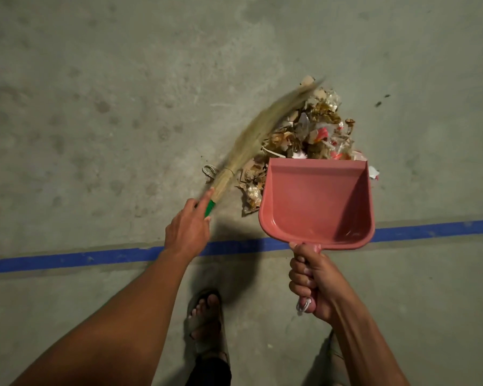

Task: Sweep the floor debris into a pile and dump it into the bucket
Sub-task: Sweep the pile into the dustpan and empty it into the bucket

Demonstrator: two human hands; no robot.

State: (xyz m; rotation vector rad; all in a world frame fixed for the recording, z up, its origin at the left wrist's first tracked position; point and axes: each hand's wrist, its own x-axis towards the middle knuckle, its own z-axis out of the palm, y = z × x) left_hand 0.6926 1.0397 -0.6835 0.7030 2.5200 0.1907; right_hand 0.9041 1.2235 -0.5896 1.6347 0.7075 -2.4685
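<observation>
Here the right hand (315, 282) is closed around the handle of a pink dustpan (317, 201), with the fingers curled tight on it. The pan is held with its open front edge against the near side of the debris pile (310, 132), and the inside of the pan holds no debris. A small white loop of cord hangs from the end of the handle, just below the fist.

The left hand (187, 229) holds a grass broom (262, 129) at its green grip; the index finger lies straight along the grip and the other fingers are wrapped around it, though they are partly hidden behind the back of the hand. The bristles run up and to the right and lie along the left side of the pile. They are blurred, so I cannot tell exactly where the tips end.

The pile is made of paper scraps, plastic wrappers and brown bits, and it lies on the grey concrete floor (95, 93). A few small pieces lie apart, to the right of the pan. A blue tape line (67, 260) crosses the floor below the pan, and a foot in a sandal (207, 316) stands on the near side of the line.
</observation>
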